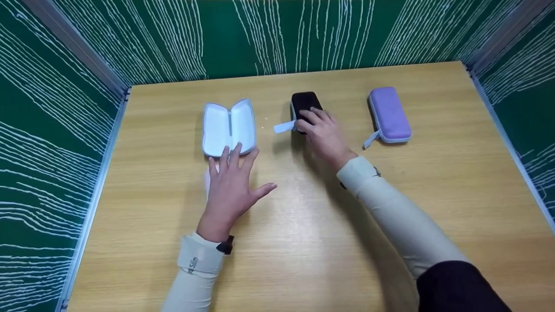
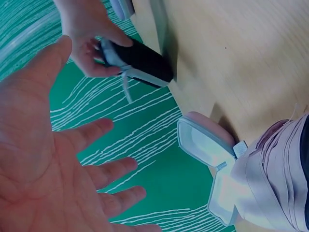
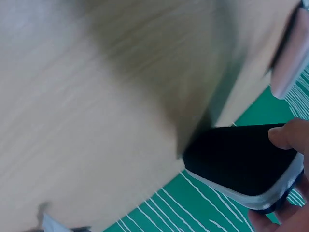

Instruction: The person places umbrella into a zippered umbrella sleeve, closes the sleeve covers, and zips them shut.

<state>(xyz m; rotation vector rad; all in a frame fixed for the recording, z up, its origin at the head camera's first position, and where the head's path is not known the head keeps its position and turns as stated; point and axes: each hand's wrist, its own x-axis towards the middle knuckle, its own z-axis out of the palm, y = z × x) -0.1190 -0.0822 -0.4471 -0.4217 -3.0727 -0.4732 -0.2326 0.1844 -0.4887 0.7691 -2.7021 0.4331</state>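
Observation:
My right hand (image 1: 325,136) grips a black zip case (image 1: 305,102) with a pale blue zipper band and pull tab. In the right wrist view the thumb lies on top of the black case (image 3: 236,157) and fingers curl under its side. My left hand (image 1: 232,186) is spread with straight fingers, holding nothing, its fingertips overlapping the near edge of an open case (image 1: 217,130) with a pale blue inside. In the left wrist view that open case (image 2: 200,140) lies apart from the fingers. A pale layered bundle (image 2: 275,169) lies by it, mostly hidden under my left hand in the head view.
A purple zip case (image 1: 390,115) with a pale blue edge and tab lies closed at the right of the wooden table (image 1: 282,260). Tiny crumbs lie between the open and black cases. Green walls (image 1: 234,39) with white lines enclose the table's back and sides.

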